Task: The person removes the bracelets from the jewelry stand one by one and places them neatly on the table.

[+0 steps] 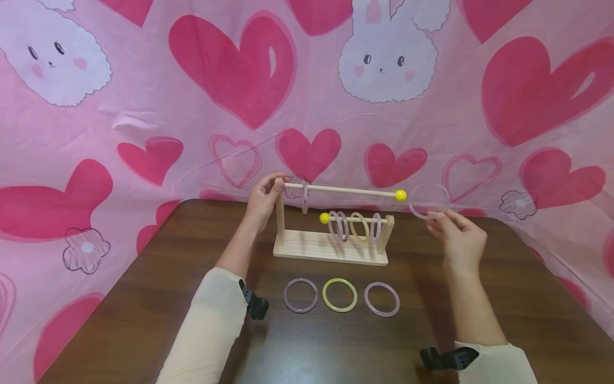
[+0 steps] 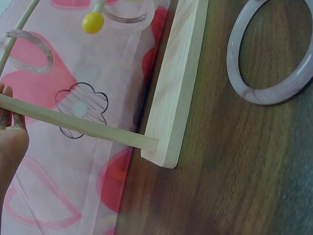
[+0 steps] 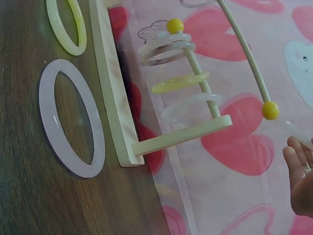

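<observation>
A wooden bangle stand has a tall post at the left and a short one at the right, each carrying a rod. My left hand grips the top of the tall post, thumb in front. One pale bangle hangs on the upper rod near that hand. Between the thumb and fingers of my right hand is a clear, pale bangle, held upright just right of the rod's yellow end ball. The right wrist view shows only part of this hand, at its right edge.
Several bangles, one of them yellow, hang on the lower rod, which ends in a yellow ball. In front of the base lie a purple bangle, a yellow-green bangle and a lilac bangle. Pink cloth hangs behind the table.
</observation>
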Tool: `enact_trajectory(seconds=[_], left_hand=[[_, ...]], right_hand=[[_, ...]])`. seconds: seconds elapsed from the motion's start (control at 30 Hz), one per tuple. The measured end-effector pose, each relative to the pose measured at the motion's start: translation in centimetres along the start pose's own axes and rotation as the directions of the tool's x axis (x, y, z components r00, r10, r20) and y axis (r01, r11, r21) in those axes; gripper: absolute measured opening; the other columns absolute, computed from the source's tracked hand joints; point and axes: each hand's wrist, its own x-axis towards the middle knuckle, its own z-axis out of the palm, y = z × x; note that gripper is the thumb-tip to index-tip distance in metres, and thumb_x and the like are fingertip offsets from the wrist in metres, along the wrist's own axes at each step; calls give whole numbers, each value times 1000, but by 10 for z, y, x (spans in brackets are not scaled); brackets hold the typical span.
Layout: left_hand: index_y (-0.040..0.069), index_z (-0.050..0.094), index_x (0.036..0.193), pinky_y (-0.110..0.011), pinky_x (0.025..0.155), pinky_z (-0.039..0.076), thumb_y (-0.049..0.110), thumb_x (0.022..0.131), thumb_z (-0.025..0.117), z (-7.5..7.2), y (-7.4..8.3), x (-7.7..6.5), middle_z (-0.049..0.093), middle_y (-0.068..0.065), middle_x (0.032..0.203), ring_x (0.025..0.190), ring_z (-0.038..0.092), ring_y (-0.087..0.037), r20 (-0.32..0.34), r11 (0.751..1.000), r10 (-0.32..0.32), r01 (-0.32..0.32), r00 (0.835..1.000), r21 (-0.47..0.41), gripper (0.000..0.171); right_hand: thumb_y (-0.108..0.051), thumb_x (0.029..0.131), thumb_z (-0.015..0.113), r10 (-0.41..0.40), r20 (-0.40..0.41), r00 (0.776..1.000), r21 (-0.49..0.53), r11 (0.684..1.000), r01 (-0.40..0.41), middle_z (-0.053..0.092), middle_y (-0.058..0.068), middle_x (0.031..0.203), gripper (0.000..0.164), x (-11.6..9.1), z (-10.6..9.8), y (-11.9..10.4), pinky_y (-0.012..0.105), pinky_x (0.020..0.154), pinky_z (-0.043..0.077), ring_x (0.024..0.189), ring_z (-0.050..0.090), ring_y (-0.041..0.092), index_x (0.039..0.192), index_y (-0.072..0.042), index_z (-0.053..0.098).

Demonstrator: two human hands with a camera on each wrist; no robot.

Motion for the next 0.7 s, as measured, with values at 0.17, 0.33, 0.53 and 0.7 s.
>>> enact_trajectory(seconds=[0.17,0.33,0.53,0.7], left_hand=[[-11,53,114,-29,90,42,22,82,61,2,-2,1,64,-6,99,90,56,-7,-14,1000,-9,9,1000,-3,47],[-11,52,116,-30,90,43,14,86,59,3,-2,2,63,-14,103,90,56,-7,-20,1000,-19,18,1000,-9,39],[-12,51,117,-29,89,43,14,88,58,2,-1,2,54,-29,114,91,55,-6,-12,1000,-13,13,1000,7,39],[-12,51,116,-30,91,42,13,88,57,1,0,1,52,-32,115,91,55,-6,-12,1000,-6,6,1000,4,38]], right_hand=[[15,80,60,78,53,996,138,987,-84,68,18,74,8,0,-7,-3,33,60,53,63,67,25,83,12,67],[13,83,58,99,155,983,158,980,-124,68,19,75,10,-1,-18,-3,34,62,53,65,67,25,83,11,68],[10,85,59,162,217,963,128,973,-193,68,19,75,11,1,-33,-6,35,64,53,67,68,25,82,9,69],[10,87,55,199,226,954,75,972,-221,68,19,74,16,1,-44,-6,34,63,54,66,68,24,80,7,70]])
